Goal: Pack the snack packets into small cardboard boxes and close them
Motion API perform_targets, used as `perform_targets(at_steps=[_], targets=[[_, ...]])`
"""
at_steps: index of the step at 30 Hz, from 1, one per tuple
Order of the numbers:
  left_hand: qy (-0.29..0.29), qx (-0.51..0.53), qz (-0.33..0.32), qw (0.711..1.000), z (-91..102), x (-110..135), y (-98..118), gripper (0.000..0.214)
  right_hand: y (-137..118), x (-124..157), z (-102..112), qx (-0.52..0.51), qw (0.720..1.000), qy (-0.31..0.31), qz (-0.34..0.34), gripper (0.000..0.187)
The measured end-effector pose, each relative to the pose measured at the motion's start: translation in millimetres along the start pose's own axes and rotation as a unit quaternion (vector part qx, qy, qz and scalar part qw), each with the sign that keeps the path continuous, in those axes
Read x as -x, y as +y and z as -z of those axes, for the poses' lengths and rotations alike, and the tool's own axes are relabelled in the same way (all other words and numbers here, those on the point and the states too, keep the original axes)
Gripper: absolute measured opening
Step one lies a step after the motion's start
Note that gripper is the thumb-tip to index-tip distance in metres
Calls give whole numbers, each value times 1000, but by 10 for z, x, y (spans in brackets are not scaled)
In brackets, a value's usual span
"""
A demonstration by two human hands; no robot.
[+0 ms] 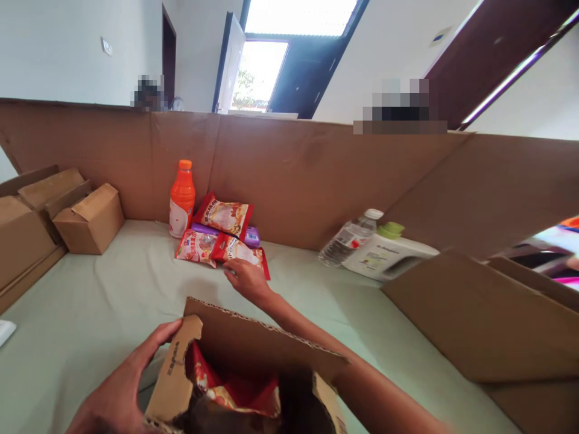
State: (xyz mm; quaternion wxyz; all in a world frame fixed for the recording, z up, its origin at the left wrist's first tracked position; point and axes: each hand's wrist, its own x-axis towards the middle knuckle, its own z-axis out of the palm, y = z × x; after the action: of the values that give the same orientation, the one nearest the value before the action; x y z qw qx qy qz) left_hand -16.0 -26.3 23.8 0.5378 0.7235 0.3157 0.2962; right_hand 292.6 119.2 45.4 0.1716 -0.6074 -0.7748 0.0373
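Observation:
An open cardboard box [266, 337] stands close in front of me, with a red snack packet [239, 389] inside. My left hand [122, 374] grips the box's left wall, thumb along the top edge. Past the box's far flap, my right hand [248, 280] reaches to the near edge of a red and white snack packet [244, 250]. Its thumb and fingers look slightly apart at that packet; whether they touch it I cannot tell. Beside it lie a pink snack packet [196, 247], another red packet [226, 216] and a purple package [204, 229], partly covered.
An orange-capped bottle [181, 202] stands left of the packets. To the right, a clear water bottle [346, 241] leans by a white jug [384, 256] with a green cap. Cardboard boxes [90, 220] sit at left, another [488, 313] at right. A cardboard wall [280, 175] closes the back.

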Motion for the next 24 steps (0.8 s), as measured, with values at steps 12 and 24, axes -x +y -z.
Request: perform_targets(at_steps=[12,24], targets=[[-30,4,45,999,124,-150,-27,95,-230,-825,-453,118,989,-54,72,34],[18,-7,34,999,35,33,4,130,-395,110,-1,-160,986,-36,22,25]])
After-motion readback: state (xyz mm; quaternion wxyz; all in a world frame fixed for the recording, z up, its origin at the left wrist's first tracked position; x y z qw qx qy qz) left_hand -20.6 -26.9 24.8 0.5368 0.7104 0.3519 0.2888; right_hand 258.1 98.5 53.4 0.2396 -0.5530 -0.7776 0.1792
